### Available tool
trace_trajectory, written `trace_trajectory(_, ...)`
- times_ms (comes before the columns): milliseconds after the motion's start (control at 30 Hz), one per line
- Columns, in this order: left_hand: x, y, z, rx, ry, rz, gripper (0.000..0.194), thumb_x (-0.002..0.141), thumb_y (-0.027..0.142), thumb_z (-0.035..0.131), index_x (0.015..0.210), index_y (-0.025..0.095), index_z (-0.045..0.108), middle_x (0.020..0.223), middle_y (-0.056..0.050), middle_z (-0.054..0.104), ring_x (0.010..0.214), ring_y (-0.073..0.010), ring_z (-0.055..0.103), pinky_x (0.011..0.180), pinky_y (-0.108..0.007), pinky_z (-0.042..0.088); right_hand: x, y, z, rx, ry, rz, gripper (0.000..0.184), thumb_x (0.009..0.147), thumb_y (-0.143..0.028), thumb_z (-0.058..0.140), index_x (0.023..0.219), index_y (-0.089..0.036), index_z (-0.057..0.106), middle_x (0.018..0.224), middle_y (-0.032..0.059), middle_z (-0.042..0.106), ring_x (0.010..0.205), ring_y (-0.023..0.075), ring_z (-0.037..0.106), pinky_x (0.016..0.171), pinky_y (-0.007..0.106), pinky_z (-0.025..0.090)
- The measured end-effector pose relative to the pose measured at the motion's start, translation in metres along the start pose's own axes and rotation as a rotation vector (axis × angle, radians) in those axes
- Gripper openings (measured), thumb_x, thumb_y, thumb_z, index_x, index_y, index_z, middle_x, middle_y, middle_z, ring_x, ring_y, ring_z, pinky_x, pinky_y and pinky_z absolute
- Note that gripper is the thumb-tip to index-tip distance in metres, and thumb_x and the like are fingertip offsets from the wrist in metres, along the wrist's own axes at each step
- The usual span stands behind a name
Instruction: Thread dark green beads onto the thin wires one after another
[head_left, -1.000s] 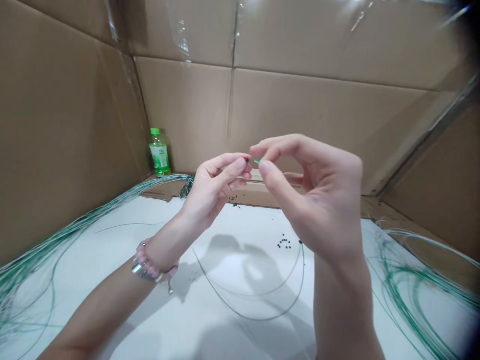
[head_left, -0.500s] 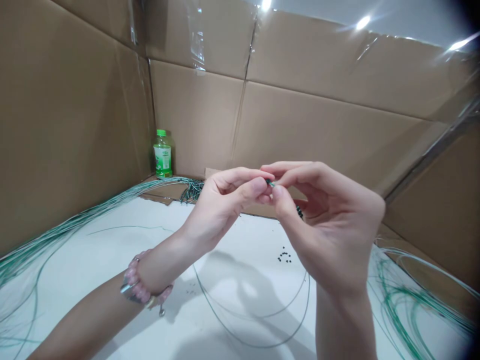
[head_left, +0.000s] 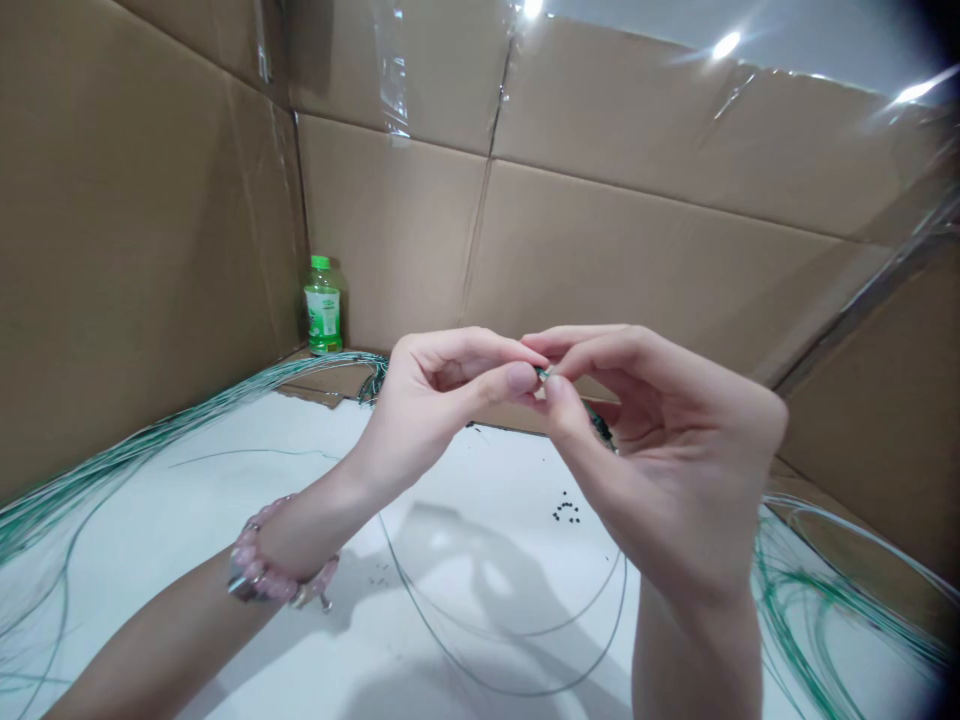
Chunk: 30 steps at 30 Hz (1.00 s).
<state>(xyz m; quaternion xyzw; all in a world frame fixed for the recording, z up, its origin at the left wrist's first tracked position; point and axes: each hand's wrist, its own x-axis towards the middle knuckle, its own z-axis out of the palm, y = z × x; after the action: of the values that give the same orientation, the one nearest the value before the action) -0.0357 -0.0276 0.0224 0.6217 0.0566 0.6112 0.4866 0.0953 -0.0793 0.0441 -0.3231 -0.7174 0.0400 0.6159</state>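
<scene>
Both hands are raised above a white table, fingertips meeting. My left hand pinches a tiny dark bead between thumb and forefinger. My right hand pinches the end of a thin green wire right against that bead. The wire runs down behind my right palm and loops over the table. A pink bead bracelet sits on my left wrist. A small cluster of loose black beads lies on the table below my hands.
Cardboard walls enclose the table on three sides. A green-capped bottle stands in the back left corner. Bundles of green wires lie along the left edge and at the right.
My hands have come together: a second ago the bead and the wire end were apart, now they touch. The view has tipped up slightly, showing more of the back wall.
</scene>
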Motion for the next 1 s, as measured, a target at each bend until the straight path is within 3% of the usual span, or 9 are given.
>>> trace_trajectory(233, -0.001, 0.006, 0.001, 0.202, 0.023, 0.076, 0.012, 0.077, 0.013, 0.07, 0.079, 0.023, 0.075, 0.073, 0.002, 0.07, 0.068, -0.0095, 0.067, 0.06, -0.016, 0.057, 0.001, -0.003, -0.006, -0.049, -0.047, -0.004, 0.016, 0.073, -0.005, 0.06, 0.072, -0.02, 0.06, 0.088, -0.0006, 0.069, 0.075, 0.0137, 0.066, 0.054, 0.019, 0.055)
trace_trajectory(500, -0.001, 0.003, 0.001, 0.111, 0.012, 0.059, 0.01, 0.08, 0.017, 0.067, 0.08, 0.023, 0.075, 0.076, 0.001, 0.072, 0.071, -0.0124, 0.069, 0.068, -0.021, 0.06, 0.002, -0.001, -0.004, -0.002, -0.036, 0.001, 0.019, 0.073, -0.002, 0.06, 0.071, -0.02, 0.061, 0.087, -0.0015, 0.068, 0.076, 0.0132, 0.066, 0.058, 0.019, 0.057)
trace_trajectory(700, -0.004, -0.001, 0.006, -0.004, 0.049, 0.045, 0.009, 0.082, 0.019, 0.067, 0.083, 0.023, 0.075, 0.076, 0.002, 0.072, 0.073, -0.0084, 0.068, 0.07, -0.015, 0.057, 0.001, -0.002, 0.002, 0.013, 0.028, -0.023, 0.018, 0.074, -0.001, 0.061, 0.076, -0.019, 0.063, 0.087, -0.0009, 0.068, 0.076, 0.0117, 0.066, 0.061, 0.018, 0.057)
trace_trajectory(800, -0.004, -0.004, 0.008, -0.048, 0.081, 0.031, 0.007, 0.081, 0.022, 0.067, 0.083, 0.023, 0.074, 0.08, 0.003, 0.072, 0.075, -0.0087, 0.068, 0.074, -0.017, 0.058, 0.001, -0.002, 0.004, 0.013, 0.06, -0.053, 0.019, 0.075, -0.001, 0.061, 0.077, -0.019, 0.063, 0.086, -0.0012, 0.068, 0.077, 0.0115, 0.066, 0.062, 0.018, 0.057)
trace_trajectory(900, -0.004, -0.007, 0.009, -0.087, 0.072, 0.023, 0.008, 0.083, 0.024, 0.066, 0.084, 0.024, 0.074, 0.08, 0.004, 0.072, 0.075, -0.0096, 0.069, 0.076, -0.02, 0.059, 0.001, -0.002, 0.003, -0.005, 0.049, -0.066, 0.015, 0.077, -0.003, 0.062, 0.078, -0.018, 0.065, 0.086, 0.0, 0.069, 0.077, 0.0115, 0.066, 0.062, 0.018, 0.057)
trace_trajectory(1000, -0.003, -0.009, 0.007, -0.068, 0.068, 0.058, 0.009, 0.084, 0.022, 0.065, 0.085, 0.024, 0.074, 0.082, 0.004, 0.073, 0.072, -0.0072, 0.068, 0.071, -0.016, 0.059, 0.001, 0.001, 0.002, -0.015, 0.031, -0.044, 0.01, 0.08, -0.008, 0.064, 0.079, -0.018, 0.067, 0.086, 0.0001, 0.07, 0.075, 0.0114, 0.066, 0.063, 0.019, 0.058)
